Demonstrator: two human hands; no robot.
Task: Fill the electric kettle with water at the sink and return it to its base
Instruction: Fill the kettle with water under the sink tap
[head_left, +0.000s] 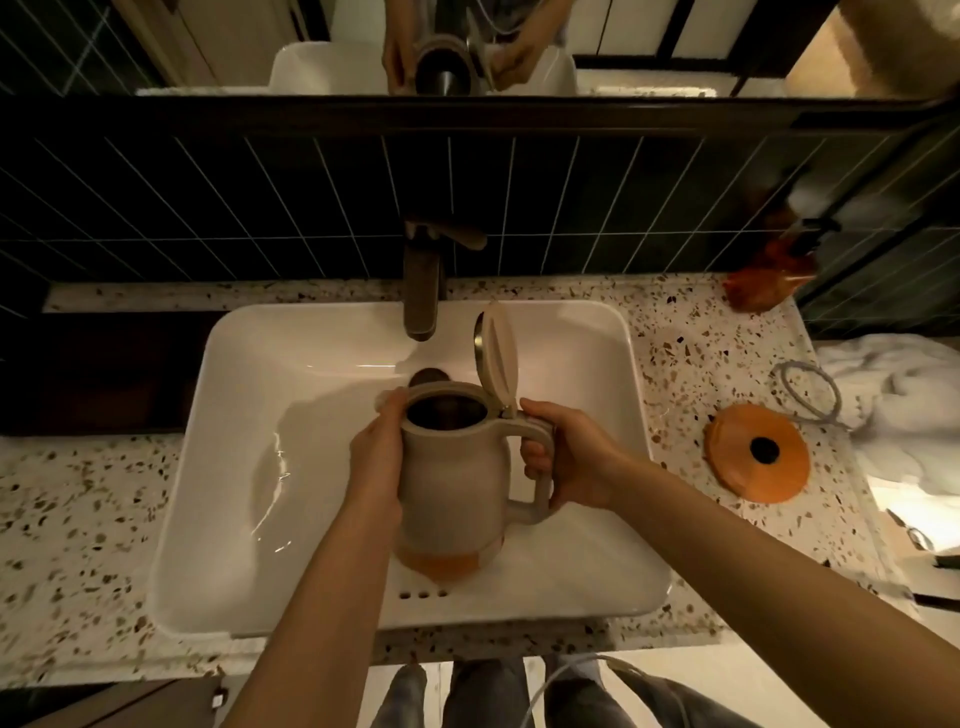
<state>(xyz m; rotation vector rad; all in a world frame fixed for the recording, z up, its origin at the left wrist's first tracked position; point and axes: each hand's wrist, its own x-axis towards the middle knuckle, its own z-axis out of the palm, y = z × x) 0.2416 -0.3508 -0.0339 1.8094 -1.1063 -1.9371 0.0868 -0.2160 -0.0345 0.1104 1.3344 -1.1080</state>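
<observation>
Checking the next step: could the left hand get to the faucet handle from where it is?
Probably yes. The left hand only steadies the kettle, which the right hand holds by its handle, and nothing stands between it and the faucet handle.

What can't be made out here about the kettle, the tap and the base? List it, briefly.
1. Water level in the kettle: head view, its opening is dark.
2. Whether the faucet runs: no stream shows, and dim light prevents certainty.
3. Left hand fingers: hidden behind the kettle body.
4. Cord of the orange base: it runs to the right into white cloth, end unseen.
5. Orange bottle by the wall: blurred.
</observation>
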